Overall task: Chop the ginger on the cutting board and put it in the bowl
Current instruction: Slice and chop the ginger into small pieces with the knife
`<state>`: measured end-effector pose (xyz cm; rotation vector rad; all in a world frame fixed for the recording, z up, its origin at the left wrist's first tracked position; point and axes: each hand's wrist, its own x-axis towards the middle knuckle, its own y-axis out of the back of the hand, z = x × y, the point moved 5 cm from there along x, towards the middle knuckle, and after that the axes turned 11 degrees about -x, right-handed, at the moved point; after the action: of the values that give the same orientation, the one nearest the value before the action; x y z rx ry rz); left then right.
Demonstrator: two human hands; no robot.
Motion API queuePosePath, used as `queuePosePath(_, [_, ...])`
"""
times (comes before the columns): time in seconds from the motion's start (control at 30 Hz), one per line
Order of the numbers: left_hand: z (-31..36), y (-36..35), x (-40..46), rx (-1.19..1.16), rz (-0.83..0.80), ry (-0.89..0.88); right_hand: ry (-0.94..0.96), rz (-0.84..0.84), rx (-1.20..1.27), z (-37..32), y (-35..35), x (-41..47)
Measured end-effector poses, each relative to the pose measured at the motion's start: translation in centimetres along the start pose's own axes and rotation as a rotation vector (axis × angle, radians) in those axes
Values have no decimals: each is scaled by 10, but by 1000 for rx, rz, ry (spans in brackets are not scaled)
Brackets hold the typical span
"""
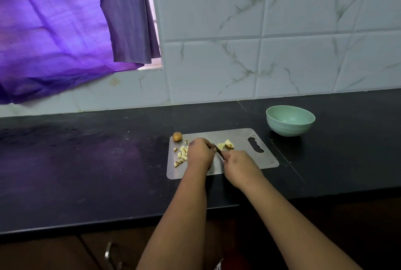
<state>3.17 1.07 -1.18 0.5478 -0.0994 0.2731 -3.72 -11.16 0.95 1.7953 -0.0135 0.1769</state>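
A steel cutting board [240, 162] lies on the black counter. Several pale chopped ginger pieces [181, 154] sit on its left part, and larger chunks [226, 144] lie near the middle. A brown ginger knob [177, 136] rests at the board's back left corner. My left hand [200, 153] is curled over the board among the pieces; what its fingers hold is hidden. My right hand [237, 166] grips a knife [218, 150], whose blade points toward the left hand's fingers. A green bowl [290, 120] stands empty beyond the board's right end.
The black counter [86, 161] stretches left and right, with a tiled wall [260, 52] behind. A purple curtain [65, 31] hangs at the back left. A cabinet handle [108, 254] shows below the counter's front edge.
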Motion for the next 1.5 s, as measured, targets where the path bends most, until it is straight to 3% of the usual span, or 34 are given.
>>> queuePosePath(0.27, [4, 0, -7, 70, 24, -22, 15, -345, -380, -24, 61, 15])
queuePosePath(0.33, [5, 0, -8, 103, 36, -34, -1, -410, -352, -14, 72, 13])
queuePosePath(0.43, [7, 1, -9, 113, 59, -48, -41, -464, -73, 11, 74, 9])
queuePosePath(0.6, [12, 2, -10, 151, 108, -131, -115, -147, 407, 54, 52, 15])
queuePosePath(0.73, [12, -3, -10, 163, 58, -191, -84, 116, 423, 55, 26, 21])
queuePosePath(0.9, [17, -21, -14, 403, -142, -289, -56, 409, 548, 47, 3, 19])
queuePosePath(1.27, [5, 12, -8, 327, 242, -17, -39, 454, 564, 56, -6, 25])
queuePosePath(1.37, [4, 15, -9, 302, 260, 4, -101, 455, 619, 62, -7, 26])
queuePosePath(1.5, [16, 6, -15, 317, 195, -134, -184, 451, 766, 70, -9, 27])
